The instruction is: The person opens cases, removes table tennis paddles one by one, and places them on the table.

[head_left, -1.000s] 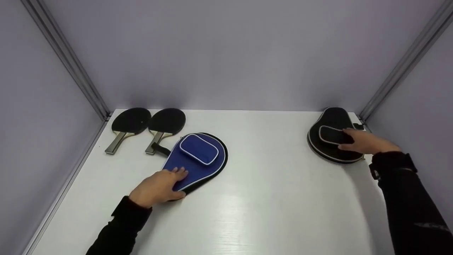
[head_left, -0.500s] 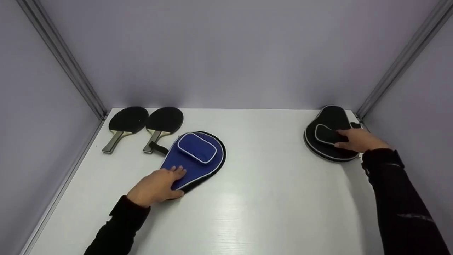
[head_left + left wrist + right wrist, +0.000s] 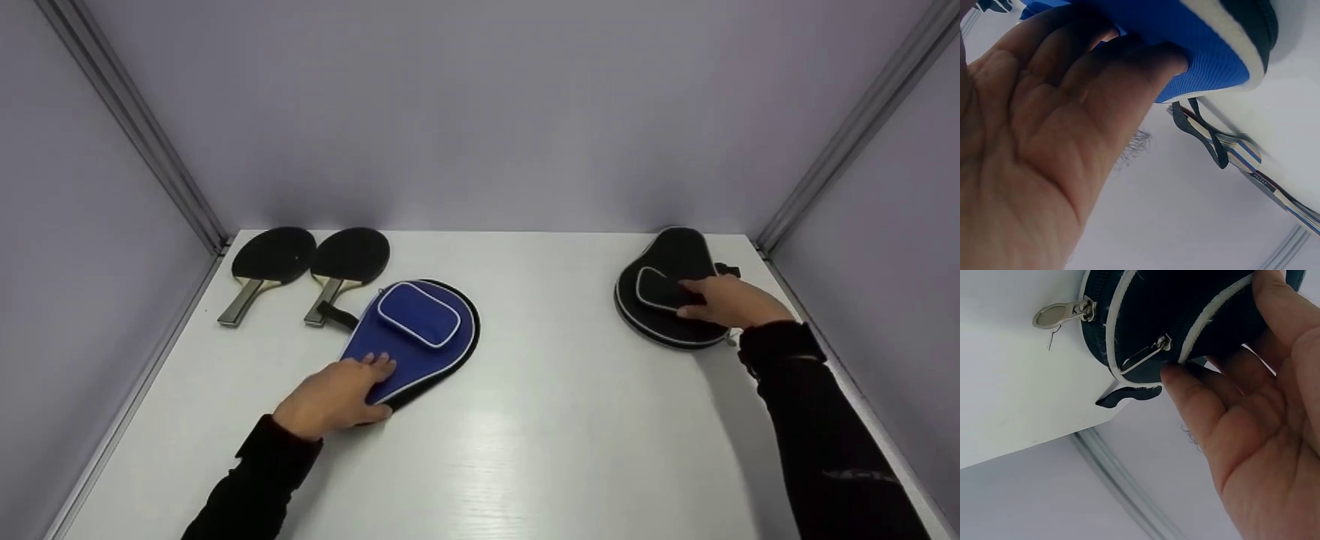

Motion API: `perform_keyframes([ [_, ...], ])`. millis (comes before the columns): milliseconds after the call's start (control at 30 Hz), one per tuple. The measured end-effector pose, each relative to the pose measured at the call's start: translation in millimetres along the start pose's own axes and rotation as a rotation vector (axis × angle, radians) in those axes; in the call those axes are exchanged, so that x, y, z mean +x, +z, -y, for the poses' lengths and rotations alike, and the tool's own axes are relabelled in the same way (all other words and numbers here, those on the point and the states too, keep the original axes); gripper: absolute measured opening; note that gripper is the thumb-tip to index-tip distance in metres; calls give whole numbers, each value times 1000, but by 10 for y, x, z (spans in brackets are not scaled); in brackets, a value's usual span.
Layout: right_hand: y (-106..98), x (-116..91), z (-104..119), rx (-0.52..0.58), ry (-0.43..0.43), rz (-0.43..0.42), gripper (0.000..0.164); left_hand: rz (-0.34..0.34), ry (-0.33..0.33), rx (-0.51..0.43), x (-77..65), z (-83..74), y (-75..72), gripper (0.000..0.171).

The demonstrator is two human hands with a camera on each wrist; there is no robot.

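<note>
A blue table tennis bat case [image 3: 409,341] with white piping lies on the white table, left of the middle. My left hand [image 3: 334,394] rests on its narrow end, fingers on top and thumb by the edge. In the left wrist view, the left hand's fingertips [image 3: 1176,62] touch the blue fabric. Toward the back right, my right hand [image 3: 735,301] grips a black bat case [image 3: 679,251] across its raised front pocket. The right wrist view shows thumb and fingers around that pocket [image 3: 1207,326], with metal zip pulls beside them.
Two black table tennis bats [image 3: 274,255] lie side by side at the back left, handles toward me. The blue case's black strap [image 3: 337,315] reaches over one handle. Grey walls [image 3: 510,112] stand behind and on both sides of the table [image 3: 540,450].
My right hand has moved left along the table, and the black bat case has shifted left with it, away from the right edge. My left hand and the blue case stay put.
</note>
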State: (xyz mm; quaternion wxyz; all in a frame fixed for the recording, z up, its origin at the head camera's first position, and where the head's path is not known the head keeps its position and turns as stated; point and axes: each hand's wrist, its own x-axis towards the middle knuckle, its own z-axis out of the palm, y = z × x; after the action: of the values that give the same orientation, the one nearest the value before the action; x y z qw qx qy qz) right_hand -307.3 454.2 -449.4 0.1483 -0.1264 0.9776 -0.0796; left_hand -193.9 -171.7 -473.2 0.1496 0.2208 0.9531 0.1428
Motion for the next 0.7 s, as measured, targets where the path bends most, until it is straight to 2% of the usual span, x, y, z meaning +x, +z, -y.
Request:
perform_keyframes([
  [333, 52, 37, 303, 15, -62, -32, 69, 4, -10, -10, 6, -4, 2, 78],
  [700, 126, 69, 609, 11, -90, -38, 68, 11, -3, -1, 13, -24, -20, 80],
])
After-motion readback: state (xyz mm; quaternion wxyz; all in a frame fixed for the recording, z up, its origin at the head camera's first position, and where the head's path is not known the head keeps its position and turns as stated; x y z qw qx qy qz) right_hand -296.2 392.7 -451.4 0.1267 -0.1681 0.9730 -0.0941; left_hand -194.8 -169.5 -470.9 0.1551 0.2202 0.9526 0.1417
